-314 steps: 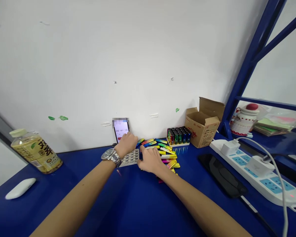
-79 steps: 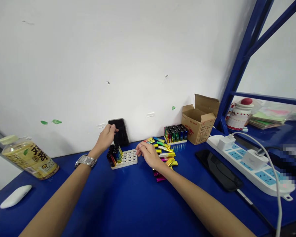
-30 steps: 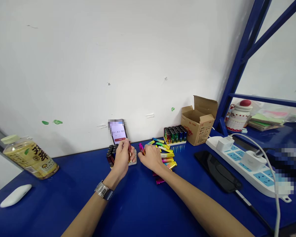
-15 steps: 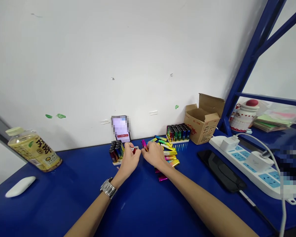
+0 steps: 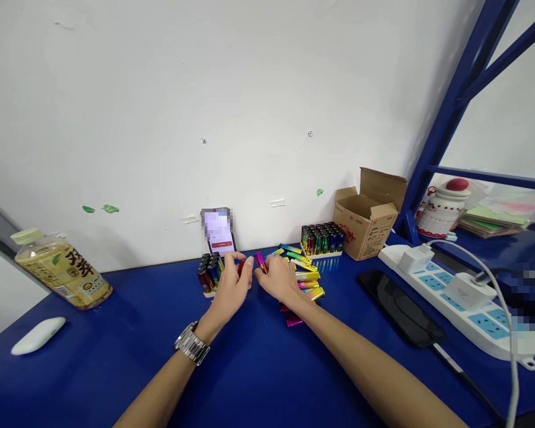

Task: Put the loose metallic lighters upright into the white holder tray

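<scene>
My left hand (image 5: 232,284), with a metal watch at the wrist, is closed on a small dark-red tube (image 5: 241,267); most of it is hidden by the fingers. Just right of it, my right hand (image 5: 277,276) pinches a shiny magenta tube (image 5: 261,262) that points up and left. Behind my left hand stands a rack of dark-topped, shiny coloured tubes (image 5: 209,270), partly covered. Beside and under my right hand lies a loose pile of shiny yellow, green, blue and magenta tubes (image 5: 310,277). A second rack of upright coloured tubes (image 5: 321,240) stands behind the pile.
A phone (image 5: 218,232) leans on the wall. An open cardboard box (image 5: 366,229), a black phone (image 5: 399,306) on a cable and a white power strip (image 5: 455,300) are at the right. At the left are a drink bottle (image 5: 66,270) and a white mouse (image 5: 38,336).
My left hand has turned slightly and its fingers have shifted; the white part seen between them before is now hidden. My right hand stays nearly still with the magenta tube.
</scene>
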Motion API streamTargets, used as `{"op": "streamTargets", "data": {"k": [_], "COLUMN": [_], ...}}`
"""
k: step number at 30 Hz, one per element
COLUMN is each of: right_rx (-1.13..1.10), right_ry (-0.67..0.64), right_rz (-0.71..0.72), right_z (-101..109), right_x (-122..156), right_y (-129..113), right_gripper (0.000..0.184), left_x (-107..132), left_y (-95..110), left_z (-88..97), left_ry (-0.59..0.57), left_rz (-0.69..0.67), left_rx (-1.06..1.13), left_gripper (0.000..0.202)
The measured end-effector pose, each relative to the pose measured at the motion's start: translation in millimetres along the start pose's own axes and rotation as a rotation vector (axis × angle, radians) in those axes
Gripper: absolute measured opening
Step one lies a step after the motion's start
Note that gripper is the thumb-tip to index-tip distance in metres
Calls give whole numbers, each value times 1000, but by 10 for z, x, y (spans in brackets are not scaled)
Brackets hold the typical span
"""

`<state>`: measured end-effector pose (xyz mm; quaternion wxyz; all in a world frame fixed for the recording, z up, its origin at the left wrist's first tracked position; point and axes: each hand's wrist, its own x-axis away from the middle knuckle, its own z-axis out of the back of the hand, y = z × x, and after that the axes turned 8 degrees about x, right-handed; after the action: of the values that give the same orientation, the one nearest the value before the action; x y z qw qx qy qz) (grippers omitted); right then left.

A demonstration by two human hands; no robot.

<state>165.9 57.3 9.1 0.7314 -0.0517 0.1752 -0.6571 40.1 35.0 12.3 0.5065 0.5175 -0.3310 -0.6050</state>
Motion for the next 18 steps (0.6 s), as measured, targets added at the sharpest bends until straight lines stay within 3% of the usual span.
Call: {"op": "streamTargets", "data": {"k": [3,6,12,18], "right_rx": [-2,-12,-7,-2], "right_ry": [2,13,6,-2], "right_rz": [-4,0,-2,-3], "right_z": [2,-1,-3,-6], "right_x": [1,-5,-5,1], "right_y": [-4,-2,1,3], "right_gripper": [25,25,24,24], "left_x": [-40,-88,-117,-136], "left_y": [136,280,323,199], "left_z": [174,405,772,886], "left_ry": [-63,0,-158,-193], "left_rz": [-182,-342,-215,-213], "left_rx": [-155,-368,-653,-815], "left_gripper": [20,24,24,23]}}
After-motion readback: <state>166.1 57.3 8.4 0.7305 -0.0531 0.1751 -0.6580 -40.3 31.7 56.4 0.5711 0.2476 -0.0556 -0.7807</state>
